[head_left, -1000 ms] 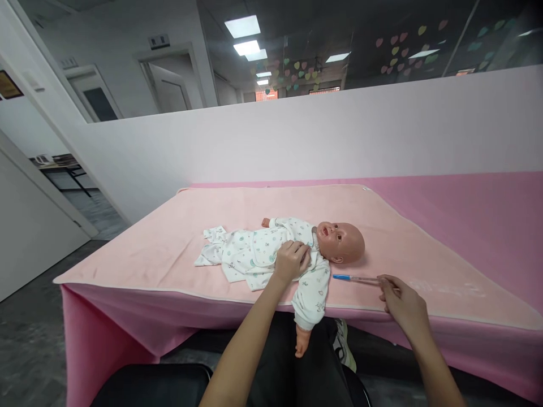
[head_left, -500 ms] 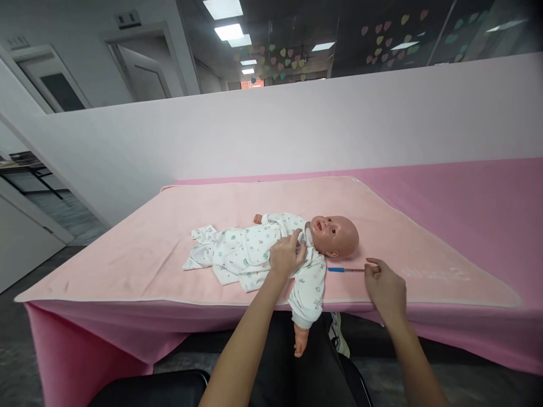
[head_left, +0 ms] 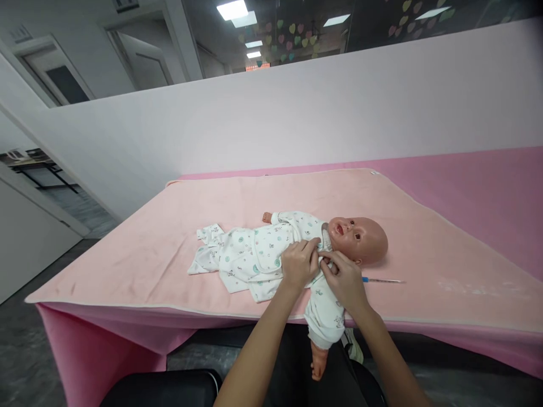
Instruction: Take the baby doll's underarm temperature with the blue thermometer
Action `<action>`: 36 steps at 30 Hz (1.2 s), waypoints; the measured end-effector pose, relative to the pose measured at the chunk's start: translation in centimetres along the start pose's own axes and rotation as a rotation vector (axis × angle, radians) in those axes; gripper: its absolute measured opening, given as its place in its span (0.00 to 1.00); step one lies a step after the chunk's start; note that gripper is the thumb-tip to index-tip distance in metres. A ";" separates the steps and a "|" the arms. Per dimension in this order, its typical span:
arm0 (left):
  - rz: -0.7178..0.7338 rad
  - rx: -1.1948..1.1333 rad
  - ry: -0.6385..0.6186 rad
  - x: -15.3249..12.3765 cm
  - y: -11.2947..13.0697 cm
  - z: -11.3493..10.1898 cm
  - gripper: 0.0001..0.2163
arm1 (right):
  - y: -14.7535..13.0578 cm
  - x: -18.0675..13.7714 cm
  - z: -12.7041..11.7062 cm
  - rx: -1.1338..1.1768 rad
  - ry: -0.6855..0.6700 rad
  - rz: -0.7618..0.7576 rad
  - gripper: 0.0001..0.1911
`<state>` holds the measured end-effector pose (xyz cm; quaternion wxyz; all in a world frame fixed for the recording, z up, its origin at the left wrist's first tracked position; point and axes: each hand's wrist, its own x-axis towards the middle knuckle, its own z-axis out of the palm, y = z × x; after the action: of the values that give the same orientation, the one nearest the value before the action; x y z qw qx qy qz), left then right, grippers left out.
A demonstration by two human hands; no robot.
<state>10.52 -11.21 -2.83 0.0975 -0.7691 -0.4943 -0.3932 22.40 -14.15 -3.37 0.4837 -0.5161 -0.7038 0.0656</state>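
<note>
A baby doll point(head_left: 358, 240) lies on its back, its head to the right, dressed in a white printed baby top point(head_left: 241, 249). My left hand point(head_left: 300, 261) rests on the doll's chest, fingers closed on the top's front edge near the collar. Close beside it, just below the doll's chin, my right hand point(head_left: 343, 278) pinches the same cloth with thumb and forefinger. The fingertips partly hide the cloth between them. A thin thermometer point(head_left: 384, 280) with a blue end lies on the blanket, to the right of my right hand and touched by neither hand.
A peach blanket point(head_left: 139, 243) covers most of the pink tablecloth point(head_left: 487, 192). The doll's near arm point(head_left: 319, 362) hangs over the table's front edge above my lap. A white partition wall point(head_left: 297, 118) stands behind the table, and a black chair point(head_left: 161, 390) is at lower left.
My right hand has let go of the thermometer, which now lies on the blanket, and has moved left to the doll's collar. My left hand has closed on the top. The view has shifted slightly.
</note>
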 end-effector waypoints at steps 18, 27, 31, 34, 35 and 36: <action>0.028 -0.094 -0.036 0.2 0.1 -0.7 0.12 | -1.2 -0.2 1.4 -0.005 0.123 0.182 0.07; 0.051 -0.118 -0.009 0.2 0.3 -0.7 0.11 | -1.4 -0.2 1.3 0.026 0.129 0.219 0.08; 0.029 -0.099 0.030 0.3 0.4 -0.5 0.11 | -1.1 -0.3 1.6 -0.006 0.124 0.220 0.08; 0.025 -0.078 0.042 0.4 0.4 -0.4 0.10 | -0.9 -0.3 1.9 -0.028 0.105 0.227 0.08; 0.027 -0.075 0.044 0.4 0.4 -0.4 0.11 | -0.9 -0.4 2.0 -0.033 0.099 0.230 0.08; 0.026 -0.073 0.047 0.4 0.4 -0.4 0.11 | -0.8 -0.4 2.1 -0.037 0.098 0.229 0.08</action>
<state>10.77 -11.31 -2.21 0.0862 -0.7692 -0.4671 -0.4276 20.28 -13.95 -4.22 0.4971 -0.6044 -0.6172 0.0820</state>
